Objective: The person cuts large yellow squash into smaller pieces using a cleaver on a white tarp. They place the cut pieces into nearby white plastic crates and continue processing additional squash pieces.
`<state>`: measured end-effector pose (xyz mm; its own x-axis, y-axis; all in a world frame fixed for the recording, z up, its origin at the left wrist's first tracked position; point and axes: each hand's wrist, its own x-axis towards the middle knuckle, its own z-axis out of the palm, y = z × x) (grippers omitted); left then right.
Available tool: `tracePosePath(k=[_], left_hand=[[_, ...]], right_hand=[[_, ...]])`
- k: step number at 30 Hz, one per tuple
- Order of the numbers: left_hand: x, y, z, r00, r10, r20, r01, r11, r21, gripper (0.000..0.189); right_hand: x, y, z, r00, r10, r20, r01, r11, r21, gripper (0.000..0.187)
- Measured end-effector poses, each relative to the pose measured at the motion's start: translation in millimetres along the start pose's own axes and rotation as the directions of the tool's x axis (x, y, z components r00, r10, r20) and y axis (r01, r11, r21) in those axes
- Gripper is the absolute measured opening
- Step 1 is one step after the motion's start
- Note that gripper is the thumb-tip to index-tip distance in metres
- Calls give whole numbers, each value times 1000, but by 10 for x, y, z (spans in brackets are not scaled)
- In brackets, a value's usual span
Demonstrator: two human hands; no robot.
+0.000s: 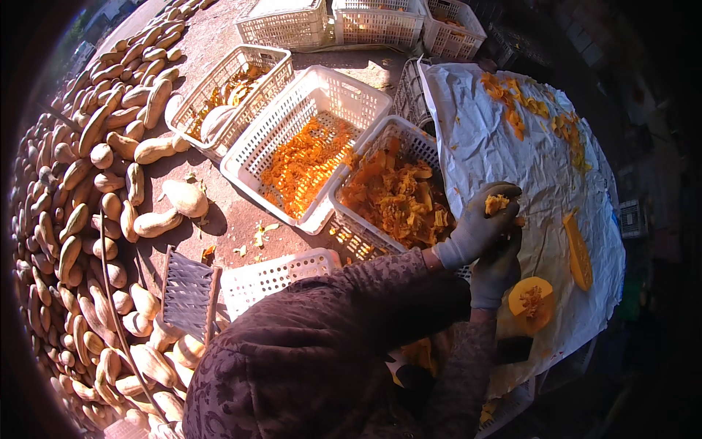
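My left hand (477, 225), in a grey work glove, is over the near edge of a crumpled white sheet (548, 181). Its fingers are curled around a clump of orange squash pulp (496, 204). Directly below and touching it is my right hand (496, 274), also gloved; its fingers are in shadow, so what it grips is hidden. On the sheet near the right hand sits a cut squash piece (531, 304), its seedy hollow facing up. A long orange squash slice (578, 252) lies further out. Scraps of orange peel and flesh (515, 104) are strewn along the sheet's upper part.
Beside my left arm stands a crate of squash pulp (395, 203). Next to it are a white crate with orange shreds (307, 164) and a crate with peelings (236, 93). Whole squashes (93, 181) cover the ground at left, near a woven-seat stool (189, 291).
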<state>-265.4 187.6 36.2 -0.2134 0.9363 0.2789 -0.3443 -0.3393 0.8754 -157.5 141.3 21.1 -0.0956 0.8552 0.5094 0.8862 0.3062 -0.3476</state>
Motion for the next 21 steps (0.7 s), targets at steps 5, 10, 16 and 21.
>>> tracePosePath(k=[5, 10, 16, 21], left_hand=[[236, -851, -1381, 959, -185, 214, -190, 136, 972, 74], [172, -1163, -1723, 947, -217, 237, -167, 299, 939, 74], [53, -850, -56, 813, -107, 572, -333, 720, 608, 54], [-290, -1165, 888, 634, -377, 675, -146, 799, 583, 59]], right_hand=[[-181, 87, 205, 926, 203, 319, -180, 978, -102, 44], [-530, 55, -37, 941, 214, 263, -206, 977, -61, 42], [-1135, 669, -463, 809, 581, 91, -586, 809, 44, 37], [-1547, 1350, -1044, 584, 779, 226, -806, 526, 270, 42]])
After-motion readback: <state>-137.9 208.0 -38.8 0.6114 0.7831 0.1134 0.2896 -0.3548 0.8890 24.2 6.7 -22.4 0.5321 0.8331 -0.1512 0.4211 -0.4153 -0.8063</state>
